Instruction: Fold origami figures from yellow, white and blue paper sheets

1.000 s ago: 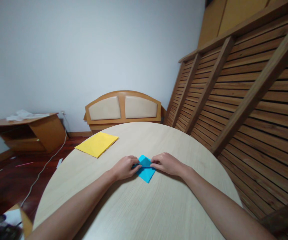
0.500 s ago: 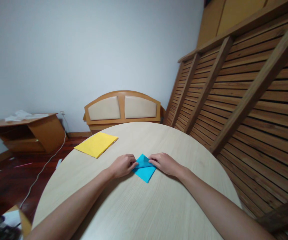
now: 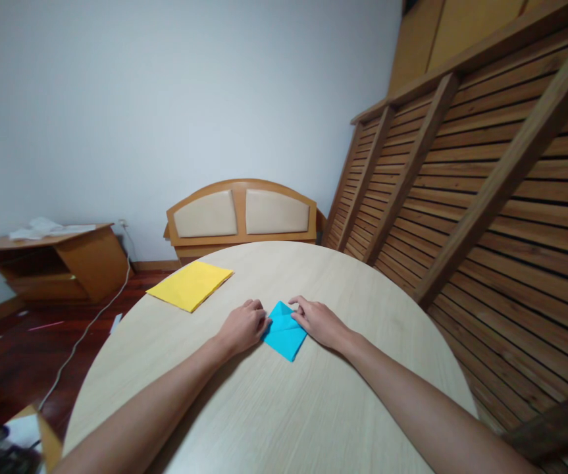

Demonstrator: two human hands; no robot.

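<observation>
A folded piece of blue origami paper [image 3: 284, 339] lies on the table, shaped like a diamond, with creases across its upper half. My left hand [image 3: 247, 324] is closed at its left corner, fingers curled and thumb on the paper's edge. On the opposite side, my right hand [image 3: 317, 321] rests with its thumb against the upper right edge. Its index finger is lifted apart from the thumb, so this hand looks open. Part of each side corner is hidden under the fingers.
Yellow paper sheets [image 3: 191, 286] lie at the table's left edge. The round table [image 3: 362, 421] has a pale wood top. Beyond it stands a padded headboard [image 3: 241, 212]. A slatted wooden frame [image 3: 441, 178] leans along the right. A cabinet [image 3: 66, 260] and a white cable [image 3: 83, 336] are at left.
The raised fold across the blue paper now lies flatter. My right index finger has lifted and parted from the thumb. My left hand has shifted only slightly.
</observation>
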